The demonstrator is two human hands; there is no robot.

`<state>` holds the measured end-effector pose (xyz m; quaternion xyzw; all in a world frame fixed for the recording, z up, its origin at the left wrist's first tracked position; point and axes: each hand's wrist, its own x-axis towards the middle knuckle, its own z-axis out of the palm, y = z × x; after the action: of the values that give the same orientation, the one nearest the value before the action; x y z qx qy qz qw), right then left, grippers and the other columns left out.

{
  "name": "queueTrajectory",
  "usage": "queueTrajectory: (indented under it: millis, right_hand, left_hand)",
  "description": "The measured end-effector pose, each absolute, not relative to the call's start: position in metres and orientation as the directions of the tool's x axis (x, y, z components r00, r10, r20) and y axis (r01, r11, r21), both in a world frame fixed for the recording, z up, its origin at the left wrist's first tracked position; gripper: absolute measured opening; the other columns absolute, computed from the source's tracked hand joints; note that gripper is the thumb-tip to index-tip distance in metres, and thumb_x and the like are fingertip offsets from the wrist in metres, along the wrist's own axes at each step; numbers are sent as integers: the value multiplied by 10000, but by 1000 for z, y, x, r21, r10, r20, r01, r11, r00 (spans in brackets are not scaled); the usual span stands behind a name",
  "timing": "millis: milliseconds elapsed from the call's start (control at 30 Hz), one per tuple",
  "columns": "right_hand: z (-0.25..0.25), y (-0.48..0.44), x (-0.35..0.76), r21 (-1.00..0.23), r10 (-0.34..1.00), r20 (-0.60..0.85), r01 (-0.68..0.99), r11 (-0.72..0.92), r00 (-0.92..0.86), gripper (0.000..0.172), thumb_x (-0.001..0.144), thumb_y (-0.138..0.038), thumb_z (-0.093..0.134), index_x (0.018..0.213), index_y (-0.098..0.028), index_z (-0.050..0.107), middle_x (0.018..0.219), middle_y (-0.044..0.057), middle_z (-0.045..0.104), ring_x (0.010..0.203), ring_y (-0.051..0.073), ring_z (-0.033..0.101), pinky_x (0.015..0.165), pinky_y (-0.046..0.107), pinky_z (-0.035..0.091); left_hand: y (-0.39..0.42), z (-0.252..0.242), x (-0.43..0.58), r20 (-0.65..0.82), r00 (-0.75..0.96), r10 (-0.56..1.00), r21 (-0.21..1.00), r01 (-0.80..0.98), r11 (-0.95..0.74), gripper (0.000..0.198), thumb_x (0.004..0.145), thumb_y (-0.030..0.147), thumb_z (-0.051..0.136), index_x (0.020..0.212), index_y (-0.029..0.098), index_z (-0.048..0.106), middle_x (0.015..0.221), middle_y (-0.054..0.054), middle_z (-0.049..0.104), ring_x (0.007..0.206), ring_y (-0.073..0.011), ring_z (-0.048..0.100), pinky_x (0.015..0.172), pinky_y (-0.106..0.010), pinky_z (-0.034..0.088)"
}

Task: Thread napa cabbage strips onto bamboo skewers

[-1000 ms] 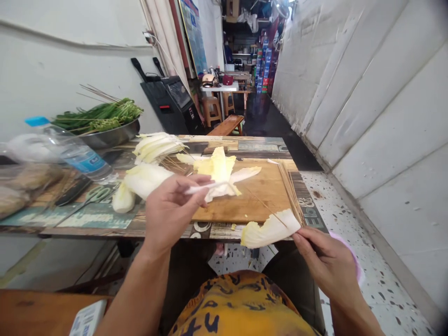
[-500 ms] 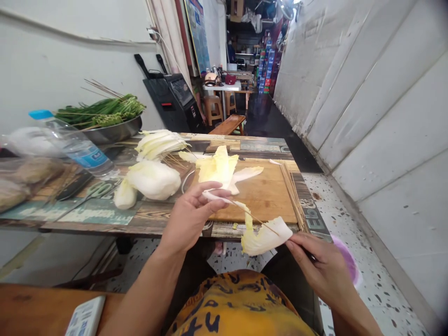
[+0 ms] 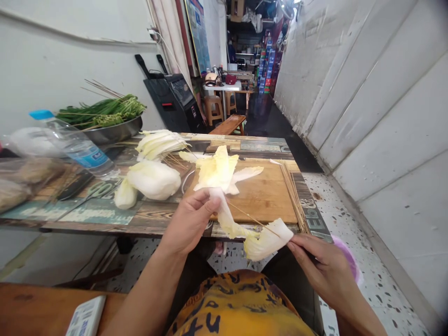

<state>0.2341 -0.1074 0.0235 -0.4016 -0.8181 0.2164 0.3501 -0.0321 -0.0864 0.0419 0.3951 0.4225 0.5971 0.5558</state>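
Observation:
A long napa cabbage leaf (image 3: pixel 268 240) hangs between my hands, its yellow frilled part sagging over the table's front edge. My left hand (image 3: pixel 198 212) is closed, pinching one pale end of the leaf between thumb and fingers. My right hand (image 3: pixel 317 254) is closed at the leaf's thick white end, gripping a bamboo skewer there. That skewer (image 3: pixel 245 211) runs through the white part, its thin end slanting up toward my left hand. Just beyond, loose yellow cabbage leaves (image 3: pixel 219 165) lie on a wooden cutting board (image 3: pixel 269 198).
Bamboo skewers (image 3: pixel 293 193) lie along the board's right side. Leftward are a whole cabbage (image 3: pixel 156 179), a smaller piece (image 3: pixel 125 193), skewered leaves (image 3: pixel 159 143), green-handled scissors (image 3: pixel 100 189), a water bottle (image 3: pixel 82 149) and a metal bowl (image 3: pixel 115 131) of greens.
My left hand has turned and lowered slightly, bringing the leaf's pale end down so its flat side shows. The leaf's middle sags differently beside the skewer. My right hand has barely moved.

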Motion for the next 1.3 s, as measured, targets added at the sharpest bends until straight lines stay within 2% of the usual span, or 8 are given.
queueTrajectory:
  millis: [100,200,300,400,500,600,800,1300]
  right_hand:
    - [24,-107,233,-626,804,417,508,592,-423,171,906,-152,522,963,-213,672,793,11,685,716,122,650,634,204,482]
    - [24,-106,233,-625,808,425,513,588,-408,167,905,-164,524,951,-208,679,746,11,676,676,129,647,597,210,481]
    - [24,-106,233,-622,812,443,521,584,-381,169,907,-178,522,949,-208,683,712,13,669,660,141,649,577,221,483]
    - [25,-107,234,-614,813,448,533,581,-370,178,906,-177,520,966,-212,684,729,17,680,687,149,660,592,224,491]
    - [27,-108,233,-616,815,442,534,579,-374,182,906,-187,518,969,-215,687,748,17,690,664,143,657,589,225,491]
    - [29,-108,232,-620,815,447,530,579,-369,184,909,-194,512,949,-212,691,738,17,692,636,141,650,570,227,484]
    - [29,-107,232,-627,826,406,539,563,-391,190,915,-206,502,928,-202,691,757,28,696,653,144,648,581,228,487]
    - [28,-109,235,-605,808,437,536,589,-395,198,916,-203,495,920,-210,692,758,32,705,645,145,650,574,227,498]
  left_hand:
    - [-87,42,-31,28,-83,996,938,-341,-55,178,744,324,732,787,160,679,735,-3,651,686,-88,562,623,-166,461]
    - [-86,43,-30,51,-111,993,913,-397,-92,196,753,353,719,805,176,651,768,-1,649,735,-120,610,671,-209,492]
    - [-86,48,-33,132,-208,969,871,-443,-213,197,746,368,720,831,217,626,781,29,639,707,-128,632,683,-253,518]
    - [-87,52,-36,212,-265,941,895,-334,-296,180,748,356,718,782,202,632,733,19,643,647,-116,614,643,-233,507]
    - [-89,51,-35,93,-181,979,958,-251,-138,199,730,357,727,726,175,645,672,3,646,590,-125,604,589,-233,492]
    - [-89,48,-30,-27,-105,994,957,-290,-5,218,734,375,720,737,166,659,665,4,642,564,-111,589,574,-220,478]
    - [-89,49,-25,-87,-34,996,923,-380,67,232,716,348,748,803,141,688,716,-17,657,627,-103,592,600,-192,470]
    - [-91,51,-26,-138,-38,990,909,-402,111,253,672,355,781,722,122,696,673,-24,634,584,-93,558,560,-185,445]
